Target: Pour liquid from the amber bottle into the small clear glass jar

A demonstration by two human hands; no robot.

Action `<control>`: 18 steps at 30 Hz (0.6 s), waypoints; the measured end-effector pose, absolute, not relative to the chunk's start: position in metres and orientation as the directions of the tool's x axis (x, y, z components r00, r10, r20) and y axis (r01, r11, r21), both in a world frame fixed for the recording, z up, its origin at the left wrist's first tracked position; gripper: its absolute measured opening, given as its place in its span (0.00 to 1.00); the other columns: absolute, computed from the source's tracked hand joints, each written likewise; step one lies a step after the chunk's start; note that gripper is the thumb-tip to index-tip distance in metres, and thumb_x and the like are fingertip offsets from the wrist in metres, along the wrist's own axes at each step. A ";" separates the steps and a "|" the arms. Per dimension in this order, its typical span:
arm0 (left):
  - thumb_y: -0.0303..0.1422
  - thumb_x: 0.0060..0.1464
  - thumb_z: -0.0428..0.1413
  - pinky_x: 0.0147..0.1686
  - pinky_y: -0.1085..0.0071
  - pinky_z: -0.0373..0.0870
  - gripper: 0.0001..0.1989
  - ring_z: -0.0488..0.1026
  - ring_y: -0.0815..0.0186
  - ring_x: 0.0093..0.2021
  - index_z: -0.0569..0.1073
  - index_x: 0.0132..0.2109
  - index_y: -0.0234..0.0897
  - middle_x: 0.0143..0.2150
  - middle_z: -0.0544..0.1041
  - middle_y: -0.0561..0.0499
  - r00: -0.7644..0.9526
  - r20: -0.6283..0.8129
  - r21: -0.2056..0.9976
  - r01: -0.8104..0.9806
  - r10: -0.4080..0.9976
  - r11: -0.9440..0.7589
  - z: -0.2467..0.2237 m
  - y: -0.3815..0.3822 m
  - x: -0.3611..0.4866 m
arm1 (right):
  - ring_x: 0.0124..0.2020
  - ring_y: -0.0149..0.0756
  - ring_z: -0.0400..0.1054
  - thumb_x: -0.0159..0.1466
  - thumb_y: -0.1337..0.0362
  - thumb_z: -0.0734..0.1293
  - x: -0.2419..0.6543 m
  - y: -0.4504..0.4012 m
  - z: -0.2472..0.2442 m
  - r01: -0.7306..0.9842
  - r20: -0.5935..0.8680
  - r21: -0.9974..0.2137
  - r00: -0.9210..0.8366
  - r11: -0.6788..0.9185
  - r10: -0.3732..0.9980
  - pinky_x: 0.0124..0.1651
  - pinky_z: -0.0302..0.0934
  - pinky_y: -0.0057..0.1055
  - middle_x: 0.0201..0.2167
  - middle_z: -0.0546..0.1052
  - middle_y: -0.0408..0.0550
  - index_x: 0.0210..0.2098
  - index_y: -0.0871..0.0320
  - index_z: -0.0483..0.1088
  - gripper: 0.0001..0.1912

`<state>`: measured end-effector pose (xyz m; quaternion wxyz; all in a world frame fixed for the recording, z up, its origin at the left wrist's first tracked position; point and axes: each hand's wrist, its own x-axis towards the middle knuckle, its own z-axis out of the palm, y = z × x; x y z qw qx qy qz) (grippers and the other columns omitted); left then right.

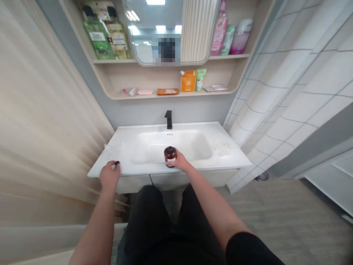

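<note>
A brown bottle is grasped between the fingers of the right hand; a small black piece, perhaps its cap, is pinched by the left hand. Opening seems done; recapping is not.

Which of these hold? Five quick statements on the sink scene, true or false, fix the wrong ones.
1. The right hand holds a glossy brown bottle with a white label. True.
2. The left hand is empty. False: it holds a small black-topped object.
3. A black angular faucet stands behind the white rectangular basin. True.
4. The flat orange pouch lies inside the basin. False: it stands on the shelf below the mirror.
5. A bottle of green liquid stands left of the mirror. True.
</note>
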<state>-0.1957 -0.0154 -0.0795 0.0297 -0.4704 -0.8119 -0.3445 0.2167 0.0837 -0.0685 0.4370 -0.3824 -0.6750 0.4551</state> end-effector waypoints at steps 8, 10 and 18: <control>0.35 0.59 0.58 0.71 0.44 0.65 0.21 0.72 0.42 0.65 0.75 0.59 0.36 0.59 0.76 0.35 -0.364 0.623 0.525 0.851 0.693 -0.025 -0.066 -0.017 -0.147 | 0.52 0.49 0.79 0.46 0.51 0.87 0.217 0.084 -0.069 0.090 0.242 -0.953 -0.342 0.288 0.908 0.64 0.70 0.50 0.51 0.85 0.51 0.56 0.55 0.76 0.42; 0.34 0.57 0.61 0.70 0.46 0.68 0.23 0.72 0.44 0.66 0.75 0.60 0.39 0.60 0.76 0.37 -0.249 0.592 0.582 0.789 0.767 -0.194 -0.062 -0.008 -0.113 | 0.52 0.49 0.79 0.45 0.51 0.88 0.217 0.084 -0.070 0.057 0.249 -0.957 -0.334 0.283 0.909 0.64 0.70 0.49 0.51 0.84 0.51 0.56 0.55 0.76 0.43; 0.39 0.44 0.77 0.66 0.46 0.74 0.52 0.75 0.44 0.68 0.64 0.72 0.41 0.71 0.73 0.35 0.142 0.267 0.860 0.411 0.953 -0.302 -0.064 0.045 0.023 | 0.54 0.51 0.78 0.47 0.47 0.87 0.216 0.091 -0.078 -0.059 0.312 -0.950 -0.231 0.307 0.921 0.65 0.71 0.51 0.53 0.83 0.54 0.57 0.55 0.74 0.44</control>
